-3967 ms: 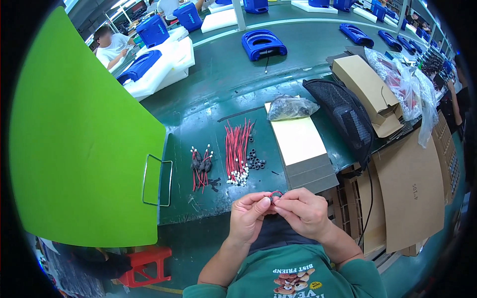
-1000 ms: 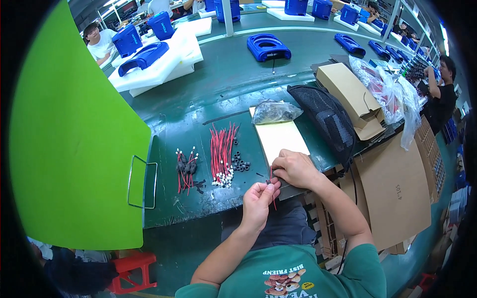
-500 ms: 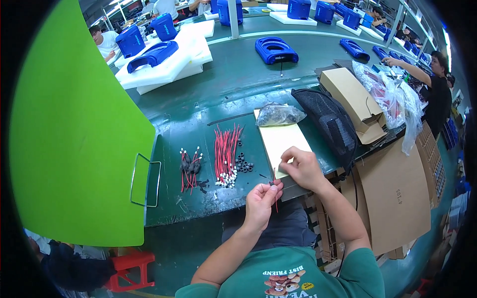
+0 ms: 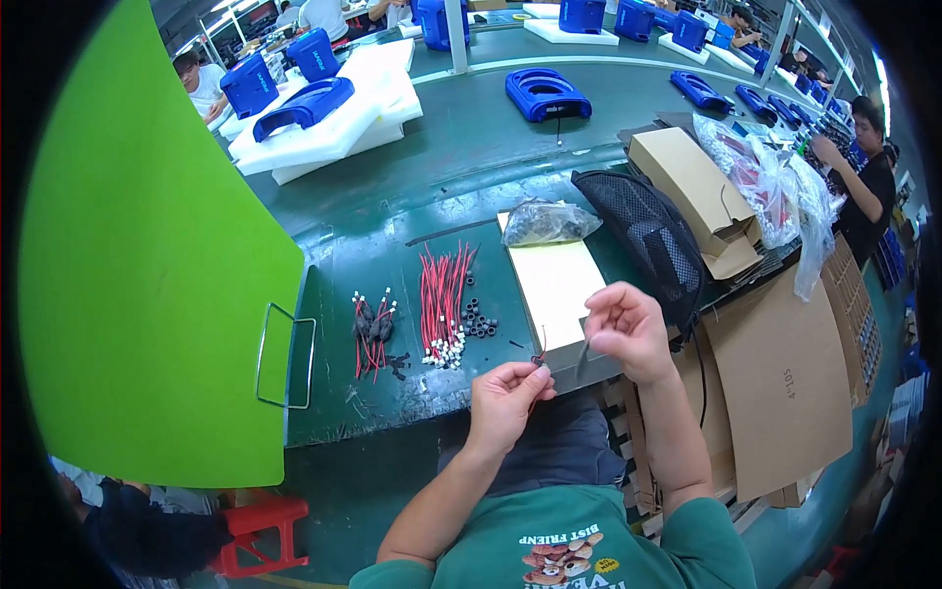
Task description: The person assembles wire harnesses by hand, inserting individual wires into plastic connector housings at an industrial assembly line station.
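My left hand [image 4: 510, 398] pinches a thin red wire [image 4: 543, 344] at the front edge of the table, its end sticking up past the fingertips. A small dark part shows at the pinch. Raised over the near end of a cream-coloured board, my right hand [image 4: 630, 329] is closed on a short dark strip [image 4: 584, 363], which hangs down blurred. To the left lie a bundle of red wires [image 4: 446, 299] with white connectors, several black ring-shaped parts [image 4: 478, 322], and a smaller group of red wires with black wrapped middles [image 4: 373, 329].
A clear bag of dark parts [image 4: 549, 224] rests on the cream board [image 4: 554, 285]. Beside it lie a black mesh bag [image 4: 643, 245] and an open cardboard box [image 4: 692, 187]. A green panel [image 4: 157, 265] stands at left. Blue housings [image 4: 548, 95] sit beyond; a co-worker [image 4: 863, 187] is at right.
My right hand has moved right, away from my left hand, with the dark strip now showing beneath it. My left hand has shifted slightly left, still pinching the wire. The co-worker's arm has drawn back.
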Motion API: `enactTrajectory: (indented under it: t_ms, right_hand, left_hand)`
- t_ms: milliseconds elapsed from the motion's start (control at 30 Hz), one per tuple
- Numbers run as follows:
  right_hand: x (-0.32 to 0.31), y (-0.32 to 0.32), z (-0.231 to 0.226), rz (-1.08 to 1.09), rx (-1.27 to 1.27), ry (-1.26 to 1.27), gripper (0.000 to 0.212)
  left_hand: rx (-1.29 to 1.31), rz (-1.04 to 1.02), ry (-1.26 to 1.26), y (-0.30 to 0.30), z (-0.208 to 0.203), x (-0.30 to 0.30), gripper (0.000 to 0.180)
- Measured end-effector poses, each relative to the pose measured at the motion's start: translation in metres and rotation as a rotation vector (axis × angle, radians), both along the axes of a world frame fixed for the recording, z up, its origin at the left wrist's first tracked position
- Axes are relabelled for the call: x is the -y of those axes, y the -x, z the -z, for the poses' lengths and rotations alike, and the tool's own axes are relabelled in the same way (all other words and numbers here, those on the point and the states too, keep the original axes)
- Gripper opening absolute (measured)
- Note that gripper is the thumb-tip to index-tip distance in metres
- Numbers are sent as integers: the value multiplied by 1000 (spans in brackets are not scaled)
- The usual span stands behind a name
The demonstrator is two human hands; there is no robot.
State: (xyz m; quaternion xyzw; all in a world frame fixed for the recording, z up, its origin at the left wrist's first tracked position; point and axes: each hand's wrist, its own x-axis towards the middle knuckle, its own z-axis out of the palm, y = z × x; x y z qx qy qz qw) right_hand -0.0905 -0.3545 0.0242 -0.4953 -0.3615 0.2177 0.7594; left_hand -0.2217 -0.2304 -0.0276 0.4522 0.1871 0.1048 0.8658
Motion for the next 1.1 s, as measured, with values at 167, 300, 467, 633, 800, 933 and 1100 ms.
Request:
enactTrajectory:
  t_ms: [167,300,467,633,800,933,1100]
  right_hand:
    - [2,18,-29,-177,195,332,39]
    - [-5,21,-33,-135,461,525,45]
    - [-14,27,-28,10,662,536,47]
    - [-16,37,-38,134,756,592,46]
    - [-11,27,-28,223,526,437,34]
    - [-4,25,-22,-31,208,417,15]
    - [-4,27,-29,95,223,414,9]
  left_hand:
    - [54,-28,-282,5,-2,-6,15]
    - [45,-4,-467,12,-14,-2,18]
    - [101,-5,-569,17,-20,1,18]
    - [109,-19,-365,20,-17,0,15]
    - [117,-34,-180,23,-31,0,13]
    - [191,38,-124,25,-33,-4,15]
    - [152,-62,-195,32,-33,-12,21]
